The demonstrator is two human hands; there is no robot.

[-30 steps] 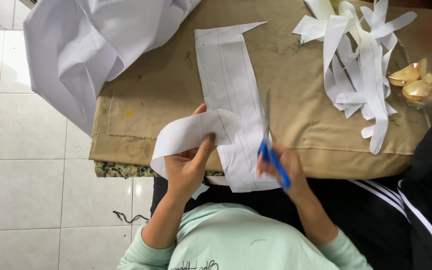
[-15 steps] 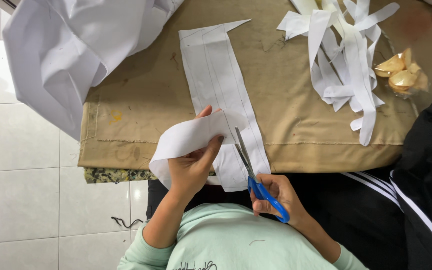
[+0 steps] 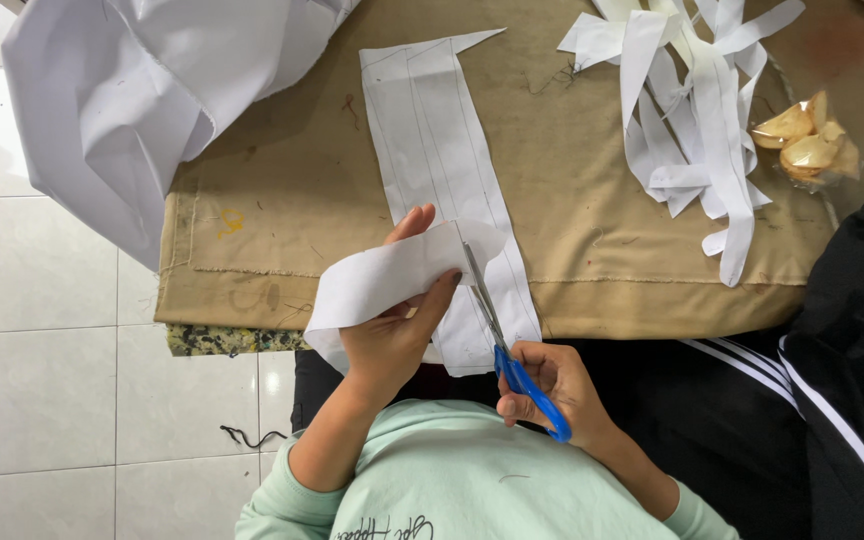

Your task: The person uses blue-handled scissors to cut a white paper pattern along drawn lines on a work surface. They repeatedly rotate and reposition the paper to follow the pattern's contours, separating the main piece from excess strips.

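My left hand (image 3: 392,335) pinches the curled-back cut strip (image 3: 382,280) of a long white sheet (image 3: 432,150) marked with parallel lines. That sheet lies lengthwise on the tan cloth-covered table (image 3: 282,220) and hangs over its near edge. My right hand (image 3: 552,385) grips blue-handled scissors (image 3: 507,350). Their blades point up into the sheet, just right of the held strip, along one of the drawn lines.
A pile of cut white strips (image 3: 692,120) lies at the table's far right, beside a clear bag of tan pieces (image 3: 802,140). A large white fabric (image 3: 142,90) hangs over the far left corner. A black garment with white stripes (image 3: 832,380) lies at my right. White tiled floor (image 3: 52,380) is at left.
The view has shifted, so the table sits further right and higher. My right hand has drawn the scissors back toward my body, and the blades now tilt left into the sheet.
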